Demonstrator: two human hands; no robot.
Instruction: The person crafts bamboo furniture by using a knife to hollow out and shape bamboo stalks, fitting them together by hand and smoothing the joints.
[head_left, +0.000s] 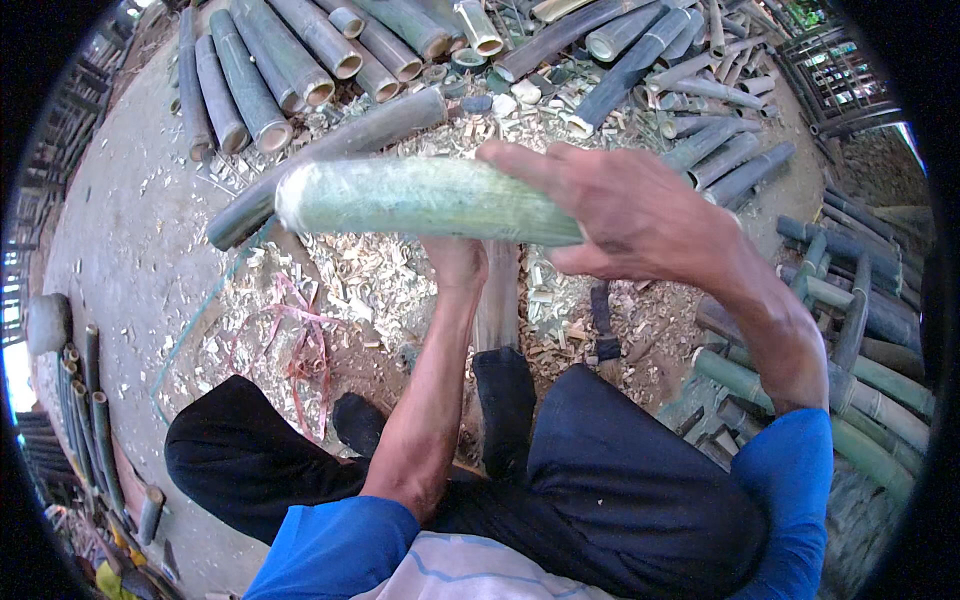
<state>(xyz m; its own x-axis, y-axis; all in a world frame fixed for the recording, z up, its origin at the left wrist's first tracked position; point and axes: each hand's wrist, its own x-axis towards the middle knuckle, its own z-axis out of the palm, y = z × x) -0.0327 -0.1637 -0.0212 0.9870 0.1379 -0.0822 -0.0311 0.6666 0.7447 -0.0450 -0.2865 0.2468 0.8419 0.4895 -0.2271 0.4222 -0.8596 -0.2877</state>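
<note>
A thick pale-green bamboo section (400,197) lies crosswise in front of me, raised above the ground, its left end whitish and fuzzy. My right hand (620,210) is at its right end, thumb below and fingers along the upper side, slightly blurred. Below the middle of the section, my left hand (455,258) reaches up behind it; its fingers are hidden. A grey-brown length of wood or bamboo (497,315) extends from under the section toward my dark-covered foot (503,400).
Several cut bamboo pieces (290,55) are piled at the far side, with one long dark piece (340,140) just beyond the section. Wood chips (350,285) and pink plastic strips (305,345) litter the ground. More bamboo poles (860,385) are stacked at right.
</note>
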